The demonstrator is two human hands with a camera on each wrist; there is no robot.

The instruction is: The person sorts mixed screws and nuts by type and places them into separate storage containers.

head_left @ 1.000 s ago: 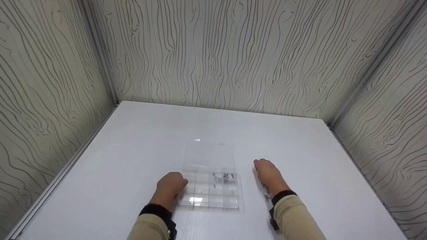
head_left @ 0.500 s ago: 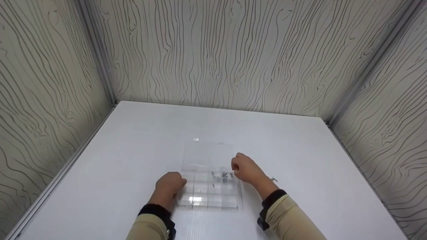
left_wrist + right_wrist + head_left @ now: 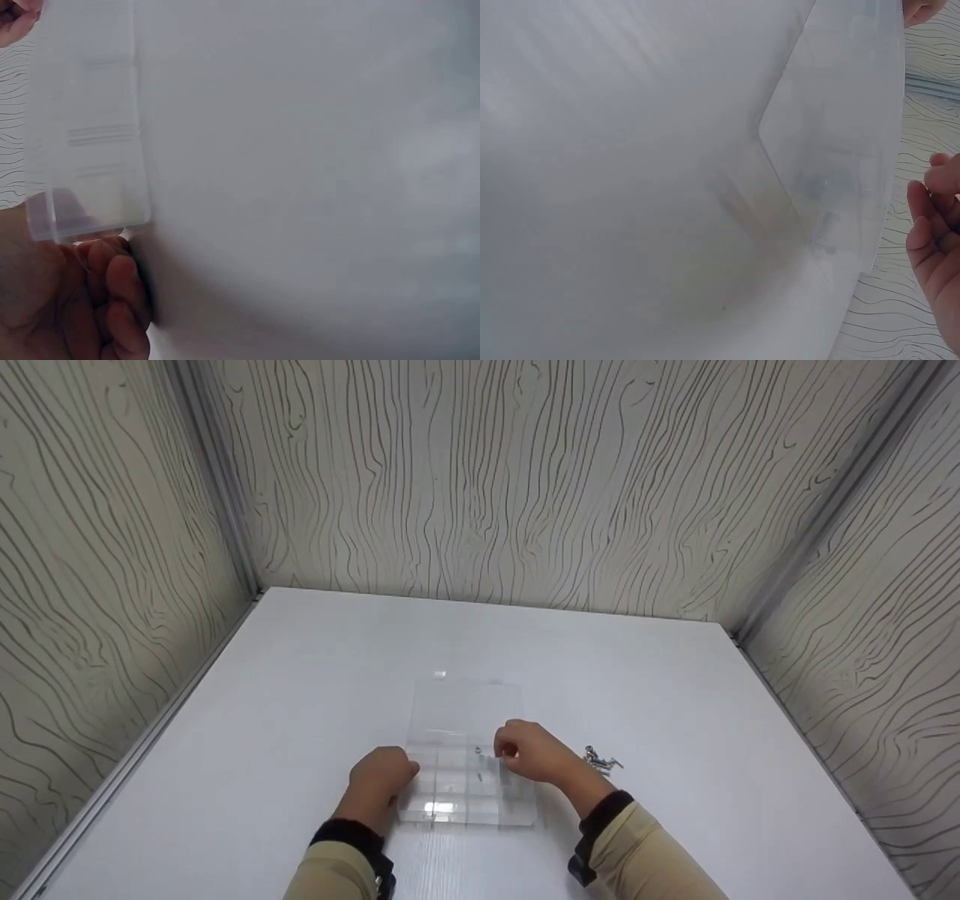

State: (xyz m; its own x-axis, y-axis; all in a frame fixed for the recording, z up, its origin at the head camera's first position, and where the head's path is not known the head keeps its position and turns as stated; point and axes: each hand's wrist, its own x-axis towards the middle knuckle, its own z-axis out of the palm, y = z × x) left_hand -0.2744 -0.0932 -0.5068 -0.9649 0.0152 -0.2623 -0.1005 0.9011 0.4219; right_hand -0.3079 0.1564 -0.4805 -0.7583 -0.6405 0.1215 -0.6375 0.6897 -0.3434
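A clear plastic compartment box (image 3: 450,795) lies on the white table with its lid (image 3: 465,705) folded back. My left hand (image 3: 384,776) grips its left end; in the left wrist view the fingers (image 3: 124,281) curl beneath that end, and the thumb shows through the plastic. Over the box's upper right compartments hovers my right hand (image 3: 536,754), thumb and fingertips pinched together. A tiny glint between the tips in the right wrist view suggests a small screw, mostly hidden. A nut (image 3: 478,750) and a small metal piece (image 3: 480,778) lie in the compartments.
Right of the box, beyond my right wrist, is a small pile of loose screws (image 3: 600,763). Wood-grain panels (image 3: 480,487) enclose the table (image 3: 337,660) at the back and both sides.
My right hand has moved left from the screw pile to above the box and then lower, uncovering the pile and covering the upper right compartments. The left hand stays on the box.
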